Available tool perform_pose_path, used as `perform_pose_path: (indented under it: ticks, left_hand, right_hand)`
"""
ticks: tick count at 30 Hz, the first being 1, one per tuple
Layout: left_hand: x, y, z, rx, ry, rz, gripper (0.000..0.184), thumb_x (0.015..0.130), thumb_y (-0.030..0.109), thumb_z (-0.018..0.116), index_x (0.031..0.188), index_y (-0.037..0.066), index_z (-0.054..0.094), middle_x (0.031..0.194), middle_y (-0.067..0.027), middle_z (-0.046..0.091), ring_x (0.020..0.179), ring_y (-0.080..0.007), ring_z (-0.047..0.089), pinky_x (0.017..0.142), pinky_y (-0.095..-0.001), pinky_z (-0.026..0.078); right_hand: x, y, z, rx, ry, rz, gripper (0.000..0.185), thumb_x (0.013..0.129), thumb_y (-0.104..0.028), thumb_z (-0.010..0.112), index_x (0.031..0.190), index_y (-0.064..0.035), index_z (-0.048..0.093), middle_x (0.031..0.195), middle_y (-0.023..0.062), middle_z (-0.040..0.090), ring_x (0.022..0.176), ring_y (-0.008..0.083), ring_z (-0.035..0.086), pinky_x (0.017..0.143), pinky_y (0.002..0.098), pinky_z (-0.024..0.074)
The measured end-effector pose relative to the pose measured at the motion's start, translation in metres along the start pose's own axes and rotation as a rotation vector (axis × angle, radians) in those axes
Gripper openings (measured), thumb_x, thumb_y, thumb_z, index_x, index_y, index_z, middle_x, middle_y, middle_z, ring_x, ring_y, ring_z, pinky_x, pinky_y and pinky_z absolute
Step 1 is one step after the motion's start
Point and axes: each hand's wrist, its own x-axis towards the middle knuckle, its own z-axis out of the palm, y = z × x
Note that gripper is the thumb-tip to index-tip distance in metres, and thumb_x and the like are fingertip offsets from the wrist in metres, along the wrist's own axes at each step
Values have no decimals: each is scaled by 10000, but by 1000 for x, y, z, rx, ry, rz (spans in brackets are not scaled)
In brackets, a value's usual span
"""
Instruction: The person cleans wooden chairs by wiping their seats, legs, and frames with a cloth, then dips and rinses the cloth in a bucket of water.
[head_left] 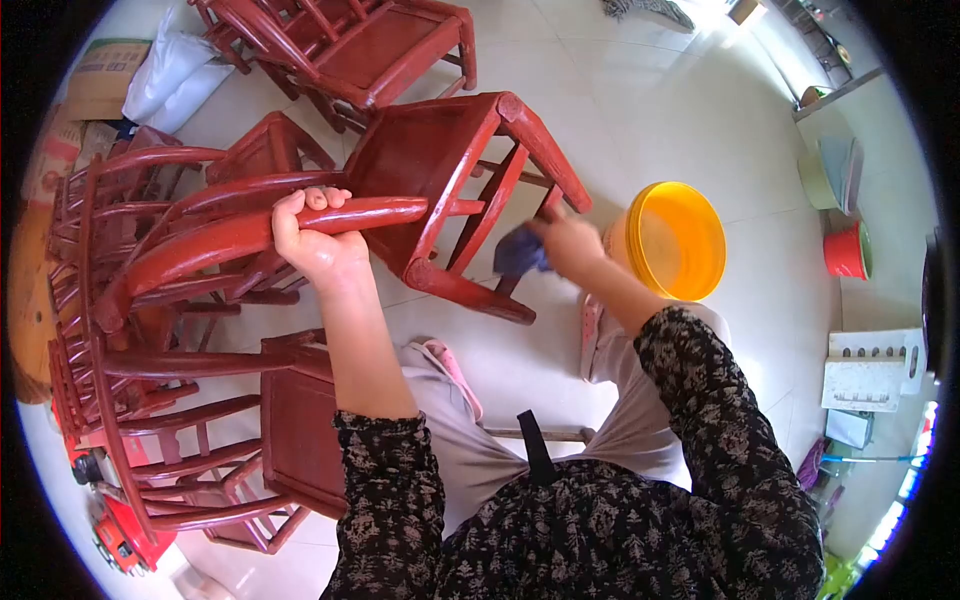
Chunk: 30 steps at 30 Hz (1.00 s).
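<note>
A red wooden chair [418,160] is tipped over in front of me, its legs pointing to the right. My left hand [322,240] is closed around a thick, glossy curved bar of this chair. At the leg end, my right hand [570,242] holds a dark blue cloth [518,252] against a rung between the legs. The fingers of this hand are slightly blurred, and part of the rung is hidden by the cloth and hand. Just right of that hand stands a yellow bucket [678,240], its inside partly visible.
More red chairs crowd the left side, including one with a flat seat [300,430] near my left arm and another chair [390,50] behind. A cardboard box [105,75] and white plastic bag [175,75] lie at far left. A red pot [847,250] stands at right.
</note>
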Motion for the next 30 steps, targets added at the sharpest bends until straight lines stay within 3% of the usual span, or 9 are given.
perform_pose_path:
  ticks: [3, 6, 9, 16, 18, 21, 27, 29, 30]
  left_hand:
    - [2, -1, 3, -3, 37, 6, 146, 660, 153, 579, 650, 105, 441, 600, -13, 430, 565, -181, 449, 664, -336, 414]
    - [4, 0, 5, -10, 61, 13, 146, 669, 161, 578, 651, 109, 443, 597, -10, 435, 566, -179, 456, 664, -337, 415]
    - [4, 2, 5, 16, 82, 17, 147, 669, 166, 580, 651, 113, 444, 594, -9, 439, 564, -177, 457, 661, -340, 417]
    - [6, 6, 0, 28, 60, 15, 144, 667, 172, 588, 682, 118, 455, 604, -3, 446, 563, -170, 452, 671, -338, 404]
    - [6, 4, 3, 14, 55, 18, 146, 671, 177, 590, 693, 119, 458, 609, -4, 449, 567, -170, 452, 674, -338, 401]
    - [2, 2, 4, 11, 83, 60, 172, 695, 201, 607, 703, 119, 455, 617, -3, 453, 579, -169, 454, 669, -341, 401]
    - [-5, -15, 3, 48, 17, 63, 200, 764, 208, 623, 701, 87, 476, 650, -23, 485, 623, -189, 503, 706, -353, 424]
    - [-5, -33, -3, 279, -23, -92, 172, 774, 140, 616, 692, 68, 483, 671, -38, 503, 657, -206, 525, 718, -367, 434]
    - [-3, -33, -1, 216, 25, -99, 152, 765, 80, 608, 683, 59, 481, 659, -31, 480, 641, -193, 498, 704, -363, 434]
  right_hand:
    - [2, 4, 14, -165, 188, 31, 405, 778, -112, 532, 1175, -187, 540, 1044, 133, 511, 751, 288, 631, 575, 374, 519]
    - [-20, -34, 25, 21, -89, -199, 452, 758, -119, 537, 1205, -186, 515, 1050, 156, 500, 760, 283, 633, 558, 399, 506]
    - [-38, -55, 22, 255, -111, -278, 465, 738, -130, 542, 1197, -201, 525, 1066, 141, 504, 751, 293, 630, 600, 404, 507]
    - [-31, -36, 21, 170, -251, -290, 427, 712, -128, 540, 1131, -195, 587, 1040, 137, 513, 795, 315, 612, 677, 430, 494]
    - [-34, -37, 28, 606, -96, -239, 413, 711, -110, 526, 1116, -148, 596, 1025, 155, 515, 857, 334, 588, 738, 410, 485]
    - [-30, -56, 22, 912, -22, -156, 426, 713, -98, 510, 1134, -90, 576, 1038, 174, 515, 915, 345, 564, 788, 384, 473]
    - [-23, -82, 12, 1013, 56, -225, 462, 715, -88, 495, 1172, -43, 541, 1076, 184, 507, 961, 343, 545, 832, 376, 462]
    - [-20, -86, 19, 990, 117, -296, 445, 719, -101, 510, 1160, -42, 543, 1074, 171, 511, 954, 337, 549, 797, 388, 479]
    - [-21, -90, 17, 956, 172, -367, 430, 724, -113, 525, 1147, -41, 545, 1073, 158, 514, 947, 332, 553, 762, 401, 495]
